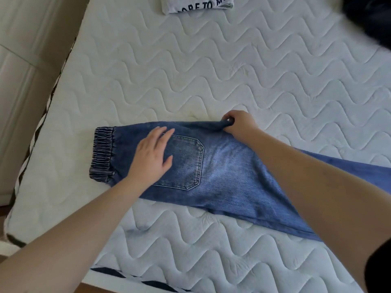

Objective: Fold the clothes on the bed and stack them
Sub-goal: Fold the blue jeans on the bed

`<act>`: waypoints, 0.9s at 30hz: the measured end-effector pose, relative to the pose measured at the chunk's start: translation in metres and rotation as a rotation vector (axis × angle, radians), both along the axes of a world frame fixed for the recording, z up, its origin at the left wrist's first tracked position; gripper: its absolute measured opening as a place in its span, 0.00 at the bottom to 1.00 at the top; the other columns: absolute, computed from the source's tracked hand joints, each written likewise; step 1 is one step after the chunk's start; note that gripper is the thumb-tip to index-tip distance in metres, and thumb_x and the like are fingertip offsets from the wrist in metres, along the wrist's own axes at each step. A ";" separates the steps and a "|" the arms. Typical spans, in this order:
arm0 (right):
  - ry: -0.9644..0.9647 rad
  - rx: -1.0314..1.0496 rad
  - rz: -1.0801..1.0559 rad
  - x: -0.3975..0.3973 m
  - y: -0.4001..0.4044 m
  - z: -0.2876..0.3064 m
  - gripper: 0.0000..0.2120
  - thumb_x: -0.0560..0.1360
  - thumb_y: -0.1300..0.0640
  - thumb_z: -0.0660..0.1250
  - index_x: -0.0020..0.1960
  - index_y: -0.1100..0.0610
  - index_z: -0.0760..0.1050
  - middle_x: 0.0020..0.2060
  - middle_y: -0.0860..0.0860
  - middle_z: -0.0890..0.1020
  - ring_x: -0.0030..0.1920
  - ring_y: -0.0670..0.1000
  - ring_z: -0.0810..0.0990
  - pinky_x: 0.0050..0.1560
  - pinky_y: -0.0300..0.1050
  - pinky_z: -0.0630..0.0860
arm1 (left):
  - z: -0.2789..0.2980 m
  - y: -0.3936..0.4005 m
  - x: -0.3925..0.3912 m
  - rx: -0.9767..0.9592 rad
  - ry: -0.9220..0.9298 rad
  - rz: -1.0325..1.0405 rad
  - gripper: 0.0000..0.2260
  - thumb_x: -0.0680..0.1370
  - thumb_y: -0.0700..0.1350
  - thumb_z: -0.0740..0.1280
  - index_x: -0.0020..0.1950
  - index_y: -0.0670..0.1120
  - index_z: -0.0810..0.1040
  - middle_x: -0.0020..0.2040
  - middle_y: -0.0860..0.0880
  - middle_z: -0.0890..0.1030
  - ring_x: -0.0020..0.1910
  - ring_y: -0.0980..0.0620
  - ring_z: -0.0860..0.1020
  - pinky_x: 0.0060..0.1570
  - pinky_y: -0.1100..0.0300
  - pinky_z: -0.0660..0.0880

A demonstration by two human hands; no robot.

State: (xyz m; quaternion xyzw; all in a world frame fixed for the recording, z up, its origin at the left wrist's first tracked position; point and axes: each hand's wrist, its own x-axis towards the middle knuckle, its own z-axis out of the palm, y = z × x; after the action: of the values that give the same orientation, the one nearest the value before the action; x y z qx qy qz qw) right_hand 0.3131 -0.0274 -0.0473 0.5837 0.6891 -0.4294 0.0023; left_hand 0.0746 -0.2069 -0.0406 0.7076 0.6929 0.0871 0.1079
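Jeans [222, 170] unlabelled; folded shirt [197, 4] lettered "TO"

One head-worn wide-angle camera looks forward and steeply down. It sits close above the white quilted mattress [254, 66].

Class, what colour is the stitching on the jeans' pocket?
Pale, whitish stitching edges the pocket on the blue jeans; head view.

A white wave-quilted mattress [211, 66] in soft light, pale panelled wall [27, 66] at its left.
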 end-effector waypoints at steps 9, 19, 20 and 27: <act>0.068 0.518 0.195 0.017 -0.118 0.010 0.14 0.65 0.68 0.72 0.50 0.62 0.80 0.41 0.56 0.80 0.44 0.60 0.78 0.43 0.52 0.74 | -0.014 0.039 0.072 -0.058 0.151 -0.381 0.38 0.75 0.49 0.67 0.80 0.50 0.51 0.80 0.47 0.56 0.78 0.46 0.54 0.75 0.48 0.54; -0.001 0.603 0.114 0.048 -0.139 -0.014 0.18 0.76 0.59 0.67 0.66 0.57 0.76 0.62 0.53 0.78 0.62 0.55 0.75 0.64 0.52 0.68 | -0.045 0.017 0.086 -0.175 0.238 -0.420 0.26 0.82 0.54 0.51 0.80 0.57 0.50 0.79 0.43 0.56 0.77 0.41 0.56 0.76 0.45 0.53; -0.034 0.571 0.098 0.049 -0.134 -0.017 0.21 0.78 0.58 0.65 0.70 0.57 0.72 0.67 0.54 0.75 0.67 0.55 0.72 0.68 0.53 0.65 | -0.043 0.017 0.088 -0.181 0.257 -0.429 0.25 0.81 0.55 0.52 0.79 0.58 0.52 0.79 0.41 0.57 0.77 0.39 0.57 0.75 0.43 0.53; -0.251 0.430 0.141 0.087 -0.099 -0.034 0.20 0.81 0.53 0.60 0.72 0.52 0.69 0.68 0.50 0.74 0.71 0.55 0.67 0.72 0.53 0.54 | -0.022 0.024 0.106 -0.196 0.234 -0.378 0.22 0.78 0.59 0.63 0.68 0.50 0.75 0.72 0.42 0.70 0.72 0.40 0.67 0.67 0.35 0.63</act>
State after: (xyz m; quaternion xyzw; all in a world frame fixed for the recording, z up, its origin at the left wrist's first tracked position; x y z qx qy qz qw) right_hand 0.4001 -0.1261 -0.0812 0.5700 0.7980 -0.1957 -0.0063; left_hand 0.1810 -0.1832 -0.0622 0.8161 0.5610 -0.0851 0.1095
